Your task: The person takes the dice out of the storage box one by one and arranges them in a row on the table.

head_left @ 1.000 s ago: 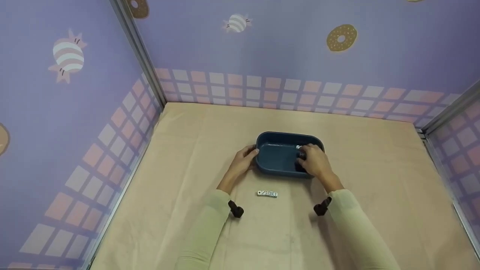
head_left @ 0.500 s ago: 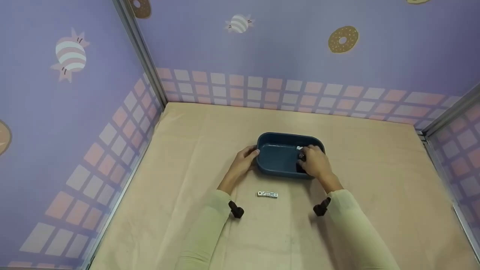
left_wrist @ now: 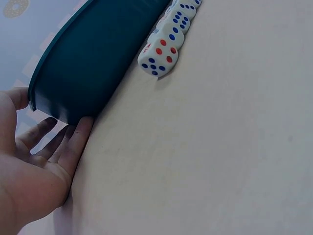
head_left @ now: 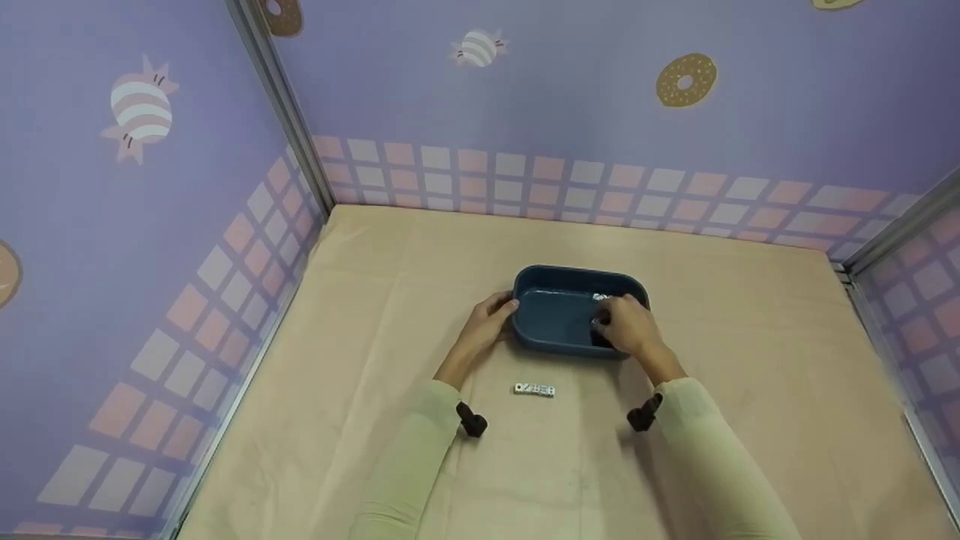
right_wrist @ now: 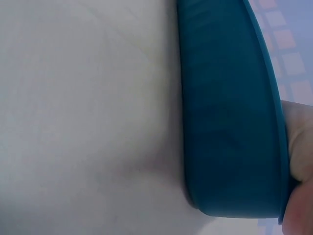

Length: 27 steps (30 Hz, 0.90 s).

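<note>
A dark blue rectangular basin (head_left: 555, 346) stands on the cloth-covered table. My left hand (head_left: 486, 324) holds its left end, the thumb at the rim and the fingers (left_wrist: 78, 142) against the outer wall. My right hand (head_left: 631, 324) reaches over the right side into the basin, fingers curled down with a small pale die (head_left: 597, 322) at the fingertips, mostly hidden by the hand. White dice (head_left: 601, 297) sit inside by the far wall, partly covered by that hand. Before the basin lies a short row of several white dice (head_left: 535, 390) with blue and red pips, close together.
Pale beige cloth (head_left: 420, 270) covers the table. Purple patterned panels (head_left: 570, 105) wall it in at the back and both sides, with metal posts at the corners. A dark wrist mount (head_left: 471, 420) sticks out from each sleeve.
My right fingers have shifted slightly toward the near side inside the basin, and more of the white dice by the far wall shows. My left hand, the basin and the front row stay put.
</note>
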Each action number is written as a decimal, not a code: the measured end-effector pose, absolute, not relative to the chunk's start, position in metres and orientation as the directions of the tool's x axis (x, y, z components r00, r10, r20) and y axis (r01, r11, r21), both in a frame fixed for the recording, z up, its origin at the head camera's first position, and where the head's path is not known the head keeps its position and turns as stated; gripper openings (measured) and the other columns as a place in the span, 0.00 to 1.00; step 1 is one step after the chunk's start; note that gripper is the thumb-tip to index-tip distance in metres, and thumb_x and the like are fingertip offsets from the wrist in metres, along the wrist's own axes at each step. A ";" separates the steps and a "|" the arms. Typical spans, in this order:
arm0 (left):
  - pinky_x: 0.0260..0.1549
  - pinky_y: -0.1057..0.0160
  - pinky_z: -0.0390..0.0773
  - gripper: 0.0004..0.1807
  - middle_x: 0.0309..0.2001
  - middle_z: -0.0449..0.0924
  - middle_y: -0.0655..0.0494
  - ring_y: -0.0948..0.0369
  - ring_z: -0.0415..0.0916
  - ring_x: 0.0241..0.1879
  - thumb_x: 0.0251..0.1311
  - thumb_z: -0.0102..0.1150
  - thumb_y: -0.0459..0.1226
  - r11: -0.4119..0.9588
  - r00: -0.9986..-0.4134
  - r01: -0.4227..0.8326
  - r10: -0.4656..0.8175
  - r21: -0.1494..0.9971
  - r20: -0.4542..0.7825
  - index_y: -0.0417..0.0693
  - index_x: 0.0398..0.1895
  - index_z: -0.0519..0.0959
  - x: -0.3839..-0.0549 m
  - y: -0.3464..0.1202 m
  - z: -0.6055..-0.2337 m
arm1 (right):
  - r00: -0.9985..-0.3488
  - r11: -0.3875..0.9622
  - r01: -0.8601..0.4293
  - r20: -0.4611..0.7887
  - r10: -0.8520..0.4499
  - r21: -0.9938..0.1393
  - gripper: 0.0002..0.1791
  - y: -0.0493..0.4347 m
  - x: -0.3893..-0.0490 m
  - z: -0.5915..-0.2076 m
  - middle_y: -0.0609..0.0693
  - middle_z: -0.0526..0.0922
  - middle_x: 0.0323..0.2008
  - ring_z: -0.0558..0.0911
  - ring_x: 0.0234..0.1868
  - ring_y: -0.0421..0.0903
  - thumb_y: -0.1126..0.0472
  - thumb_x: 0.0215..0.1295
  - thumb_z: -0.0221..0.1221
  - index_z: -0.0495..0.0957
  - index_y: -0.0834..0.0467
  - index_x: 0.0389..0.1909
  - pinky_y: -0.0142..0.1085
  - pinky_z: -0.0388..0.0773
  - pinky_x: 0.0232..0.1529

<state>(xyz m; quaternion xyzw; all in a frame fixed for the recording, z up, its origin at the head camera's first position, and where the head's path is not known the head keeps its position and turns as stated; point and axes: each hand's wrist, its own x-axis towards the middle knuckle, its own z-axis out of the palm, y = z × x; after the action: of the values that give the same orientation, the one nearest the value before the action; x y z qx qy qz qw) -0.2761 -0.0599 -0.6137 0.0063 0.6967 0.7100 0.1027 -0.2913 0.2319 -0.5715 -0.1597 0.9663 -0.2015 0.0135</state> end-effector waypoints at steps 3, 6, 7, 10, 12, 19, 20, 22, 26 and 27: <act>0.54 0.51 0.84 0.28 0.69 0.76 0.43 0.48 0.80 0.62 0.80 0.57 0.47 -0.006 -0.979 -0.139 0.153 0.990 -0.136 0.44 0.75 0.72 -0.276 -0.060 -0.613 | -0.950 0.872 -0.297 0.024 -0.313 -0.390 0.09 0.231 -0.291 -0.571 0.57 0.88 0.45 0.81 0.51 0.59 0.62 0.68 0.70 0.89 0.61 0.46 0.59 0.79 0.53; 0.53 0.51 0.84 0.28 0.69 0.76 0.44 0.48 0.81 0.61 0.80 0.56 0.47 -0.007 -0.978 -0.142 0.152 0.990 -0.140 0.43 0.75 0.72 -0.276 -0.060 -0.613 | -0.950 0.874 -0.295 0.019 -0.312 -0.385 0.08 0.231 -0.291 -0.570 0.57 0.88 0.45 0.80 0.50 0.60 0.63 0.68 0.69 0.89 0.61 0.45 0.59 0.79 0.53; 0.53 0.51 0.84 0.28 0.69 0.76 0.44 0.48 0.81 0.61 0.80 0.56 0.47 -0.009 -0.978 -0.144 0.152 0.990 -0.141 0.43 0.75 0.72 -0.276 -0.060 -0.613 | -0.950 0.874 -0.296 0.018 -0.313 -0.384 0.08 0.231 -0.291 -0.570 0.57 0.88 0.44 0.80 0.50 0.59 0.63 0.68 0.69 0.89 0.61 0.45 0.59 0.79 0.53; 0.52 0.53 0.85 0.28 0.69 0.76 0.44 0.50 0.81 0.59 0.79 0.57 0.47 -0.013 -0.978 -0.144 0.153 0.989 -0.140 0.44 0.75 0.72 -0.276 -0.060 -0.614 | -0.947 0.873 -0.305 0.026 -0.319 -0.382 0.06 0.231 -0.291 -0.570 0.56 0.88 0.43 0.80 0.49 0.59 0.64 0.68 0.69 0.89 0.60 0.43 0.58 0.79 0.52; 0.50 0.54 0.85 0.28 0.69 0.77 0.45 0.50 0.82 0.57 0.79 0.57 0.48 -0.016 -0.978 -0.145 0.152 0.989 -0.141 0.45 0.75 0.73 -0.277 -0.061 -0.615 | -0.944 0.868 -0.316 0.034 -0.329 -0.384 0.06 0.231 -0.291 -0.571 0.56 0.88 0.42 0.81 0.48 0.59 0.64 0.68 0.69 0.89 0.60 0.43 0.58 0.79 0.51; 0.53 0.53 0.84 0.29 0.70 0.75 0.45 0.51 0.80 0.60 0.79 0.57 0.49 -0.021 -0.974 -0.163 0.164 0.986 -0.157 0.46 0.76 0.72 -0.274 -0.061 -0.618 | -0.938 0.838 -0.342 0.096 -0.334 -0.425 0.07 0.235 -0.287 -0.576 0.57 0.87 0.40 0.82 0.46 0.60 0.66 0.67 0.67 0.90 0.61 0.43 0.58 0.79 0.49; 0.54 0.52 0.84 0.29 0.71 0.75 0.45 0.51 0.80 0.61 0.79 0.57 0.49 -0.015 -0.973 -0.161 0.168 0.987 -0.156 0.46 0.76 0.72 -0.275 -0.060 -0.618 | -0.936 0.827 -0.348 0.114 -0.332 -0.442 0.07 0.236 -0.287 -0.577 0.58 0.87 0.41 0.82 0.46 0.60 0.67 0.66 0.67 0.90 0.62 0.43 0.58 0.80 0.49; 0.54 0.51 0.84 0.30 0.71 0.74 0.44 0.50 0.80 0.61 0.79 0.57 0.49 -0.008 -0.974 -0.156 0.169 0.988 -0.152 0.45 0.76 0.72 -0.275 -0.060 -0.616 | -0.930 0.795 -0.366 0.156 -0.333 -0.484 0.07 0.238 -0.287 -0.577 0.59 0.86 0.41 0.83 0.46 0.59 0.69 0.65 0.67 0.89 0.64 0.42 0.56 0.80 0.50; 0.53 0.51 0.84 0.30 0.71 0.75 0.44 0.51 0.81 0.60 0.79 0.57 0.50 0.008 -0.978 -0.142 0.155 0.990 -0.141 0.45 0.76 0.72 -0.276 -0.061 -0.615 | -0.913 0.708 -0.408 0.252 -0.320 -0.577 0.08 0.239 -0.286 -0.575 0.58 0.83 0.40 0.85 0.43 0.56 0.72 0.63 0.67 0.87 0.67 0.43 0.50 0.84 0.45; 0.53 0.52 0.84 0.29 0.70 0.75 0.45 0.51 0.81 0.59 0.79 0.57 0.49 0.010 -0.978 -0.144 0.151 0.990 -0.144 0.45 0.76 0.72 -0.276 -0.062 -0.614 | -0.911 0.684 -0.412 0.269 -0.313 -0.602 0.08 0.239 -0.285 -0.573 0.58 0.83 0.40 0.85 0.41 0.54 0.73 0.63 0.67 0.86 0.67 0.42 0.48 0.84 0.44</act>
<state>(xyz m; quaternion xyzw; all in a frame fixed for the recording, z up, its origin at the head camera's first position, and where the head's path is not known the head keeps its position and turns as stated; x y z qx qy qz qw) -0.2761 -0.0617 -0.6144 0.0026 0.7030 0.7035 0.1048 -0.2846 0.2387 -0.5732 -0.1983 0.9148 -0.3444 -0.0721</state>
